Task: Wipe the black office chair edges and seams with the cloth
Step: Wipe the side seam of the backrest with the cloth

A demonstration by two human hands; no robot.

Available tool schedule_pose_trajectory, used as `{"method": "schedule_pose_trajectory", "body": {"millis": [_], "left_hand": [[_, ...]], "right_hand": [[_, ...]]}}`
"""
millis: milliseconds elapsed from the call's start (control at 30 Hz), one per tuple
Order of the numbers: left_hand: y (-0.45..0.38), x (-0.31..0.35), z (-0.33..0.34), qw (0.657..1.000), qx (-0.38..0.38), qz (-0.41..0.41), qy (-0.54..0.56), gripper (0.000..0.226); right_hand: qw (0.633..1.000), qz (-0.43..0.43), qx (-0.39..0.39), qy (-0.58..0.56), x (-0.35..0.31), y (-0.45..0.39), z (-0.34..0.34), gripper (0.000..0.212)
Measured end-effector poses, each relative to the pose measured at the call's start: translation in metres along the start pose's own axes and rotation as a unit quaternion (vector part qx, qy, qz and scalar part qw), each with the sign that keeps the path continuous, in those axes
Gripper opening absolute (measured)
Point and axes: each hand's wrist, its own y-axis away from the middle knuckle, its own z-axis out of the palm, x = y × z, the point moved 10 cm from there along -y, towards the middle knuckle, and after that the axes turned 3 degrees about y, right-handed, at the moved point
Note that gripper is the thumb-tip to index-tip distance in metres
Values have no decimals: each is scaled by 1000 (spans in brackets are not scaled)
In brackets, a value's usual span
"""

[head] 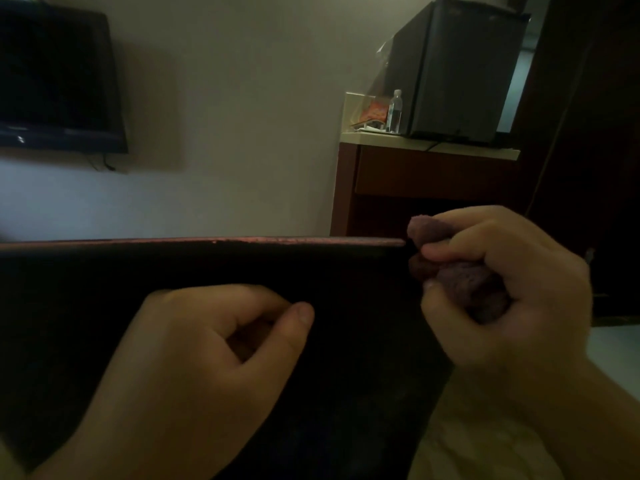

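The black office chair (104, 306) fills the near left and middle of the view as a broad dark panel, its top edge running level from the left side to just right of centre, where a thin worn strip along the rim catches a reddish light. At the right end of that edge sits the cloth (457, 282), a purplish, nubbly wad bunched up in the right hand (502, 289). The fingers of this hand are curled tightly round the cloth, with one fold poking out above them and touching the chair's top right corner. The left hand (207, 368) lies against the near face of the chair, lower and left of the cloth; its fingers are bent inward and the thumb tip meets them, though the dim light hides whether anything is pinched there. Far behind, a dark television (59, 77) hangs on the pale wall at the left. At the far right a reddish-brown cabinet (433, 174) with a light top carries a small black fridge (457, 71), and a clear water bottle (394, 110) stands just left of it.
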Motion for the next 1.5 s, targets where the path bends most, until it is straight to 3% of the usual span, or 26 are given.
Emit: {"method": "schedule_pose_trajectory", "body": {"millis": [500,633,900,1100,1233,1367,1500], "left_hand": [[-5,5,12,1000,-17,-8,1,24],[-6,9,18,998,-47,-31,9,44],[-8,12,23,998,-51,-19,-16,42],[-8,6,28,994,-90,-55,2,49],[-8,10,29,993,-95,-55,-44,55],[-10,9,31,991,-112,-58,-38,45],[-9,14,36,989,-120,-49,-71,27]], "right_hand": [[1000,16,9,-25,2,-1,2,11],[999,19,21,-33,-4,3,4,11],[998,25,17,-46,-2,1,5,13],[998,9,26,-57,-4,0,4,15],[997,-7,22,-74,-12,3,9,15],[999,3,30,-17,0,0,4,14],[998,-10,17,-51,-11,3,9,15]]}}
